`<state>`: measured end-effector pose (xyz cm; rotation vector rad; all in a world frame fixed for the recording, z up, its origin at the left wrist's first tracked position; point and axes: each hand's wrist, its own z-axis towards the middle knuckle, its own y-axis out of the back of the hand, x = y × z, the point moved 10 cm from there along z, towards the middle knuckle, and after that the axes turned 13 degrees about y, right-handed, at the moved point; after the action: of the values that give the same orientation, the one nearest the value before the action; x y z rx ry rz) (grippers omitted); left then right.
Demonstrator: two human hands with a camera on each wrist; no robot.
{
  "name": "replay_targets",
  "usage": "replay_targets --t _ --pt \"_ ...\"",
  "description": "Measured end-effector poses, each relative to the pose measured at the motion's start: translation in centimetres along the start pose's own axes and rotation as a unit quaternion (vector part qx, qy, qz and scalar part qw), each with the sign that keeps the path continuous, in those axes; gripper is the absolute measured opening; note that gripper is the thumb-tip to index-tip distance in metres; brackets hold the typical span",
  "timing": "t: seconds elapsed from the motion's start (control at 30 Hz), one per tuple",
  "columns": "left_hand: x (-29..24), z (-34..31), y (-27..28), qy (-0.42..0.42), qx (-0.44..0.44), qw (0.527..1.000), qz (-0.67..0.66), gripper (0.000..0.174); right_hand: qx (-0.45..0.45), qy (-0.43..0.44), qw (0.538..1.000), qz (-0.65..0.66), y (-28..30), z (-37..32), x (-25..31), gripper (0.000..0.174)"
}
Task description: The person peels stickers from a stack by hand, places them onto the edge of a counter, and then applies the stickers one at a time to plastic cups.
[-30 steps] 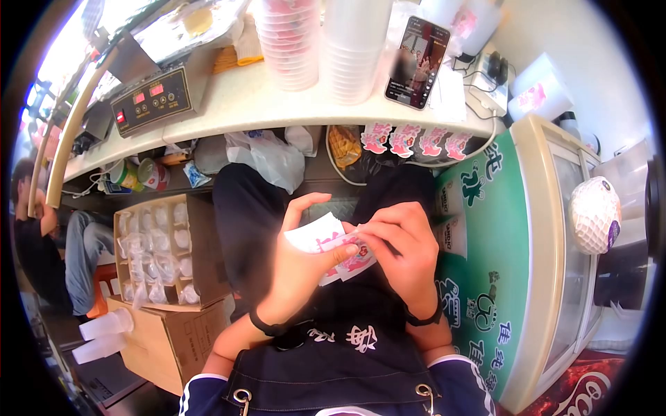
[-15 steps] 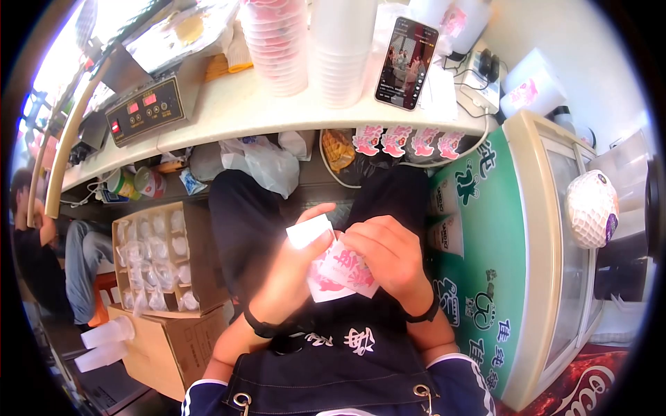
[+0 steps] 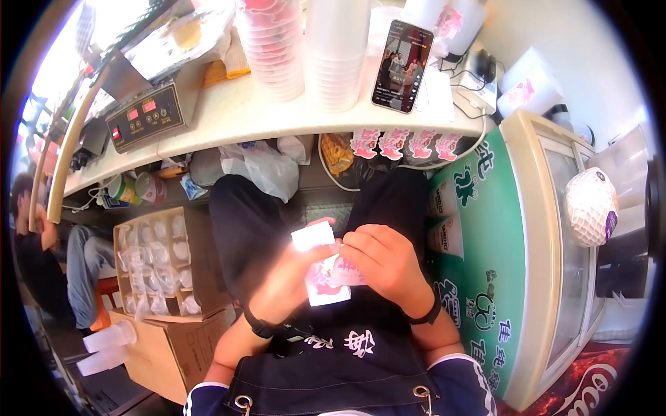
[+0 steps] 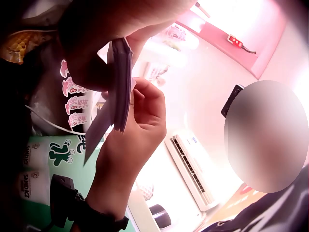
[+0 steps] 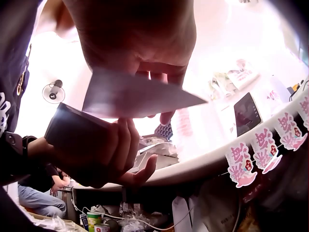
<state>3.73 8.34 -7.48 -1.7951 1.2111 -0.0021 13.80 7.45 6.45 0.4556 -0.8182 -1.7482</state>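
Note:
Over the lap, the left hand (image 3: 284, 274) grips a stack of printed paper cards (image 3: 327, 286) with pink figures; its white upper end (image 3: 313, 236) sticks out above the thumb. The right hand (image 3: 388, 263) pinches one card (image 3: 349, 272) at the stack's right side. In the left wrist view the stack (image 4: 120, 84) is seen edge-on, with a single card (image 4: 99, 133) angled away from it near the right hand (image 4: 140, 116). From the right wrist, that card (image 5: 137, 99) hangs under the right fingers, above the left hand (image 5: 106, 154) and the dark-looking stack (image 5: 72, 125).
A counter (image 3: 229, 114) ahead bears stacked plastic cups (image 3: 338, 59), a phone (image 3: 403, 66) and a control box (image 3: 147, 114). Pink cutouts (image 3: 394, 143) hang along its edge. At left stands a carton of wrapped items (image 3: 156, 263); at right, a green-sided freezer (image 3: 479, 277). Someone sits far left.
The card in the right hand has swung from lying fanned over the stack to pointing more sideways at its right. Both hands have shifted slightly down in the head view.

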Motion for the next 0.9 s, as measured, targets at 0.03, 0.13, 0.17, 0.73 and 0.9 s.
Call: replay_targets --t 0.03,0.13,0.17,0.73,0.9 --pt "-0.1 0.1 0.3 -0.008 -0.016 1.000 0.010 0.051 0.002 0.001 1.000 -0.005 -0.1 -0.1 0.1 0.033" --pt "-0.1 0.1 0.6 -0.016 -0.025 0.999 0.016 0.052 0.005 0.002 1.000 -0.010 -0.2 -0.4 0.2 0.032" --pt "-0.2 0.1 0.5 -0.017 -0.025 0.999 0.017 0.052 0.007 0.002 1.000 -0.011 -0.2 -0.5 0.2 0.031" --pt "0.3 1.4 3.3 0.021 -0.061 0.998 0.013 0.026 -0.115 -0.013 0.974 0.194 1.4 -0.5 0.5 0.018" --pt "0.3 2.8 6.9 -0.001 -0.072 0.997 0.031 0.017 -0.220 -0.035 0.924 0.311 2.1 0.2 -1.4 0.014"
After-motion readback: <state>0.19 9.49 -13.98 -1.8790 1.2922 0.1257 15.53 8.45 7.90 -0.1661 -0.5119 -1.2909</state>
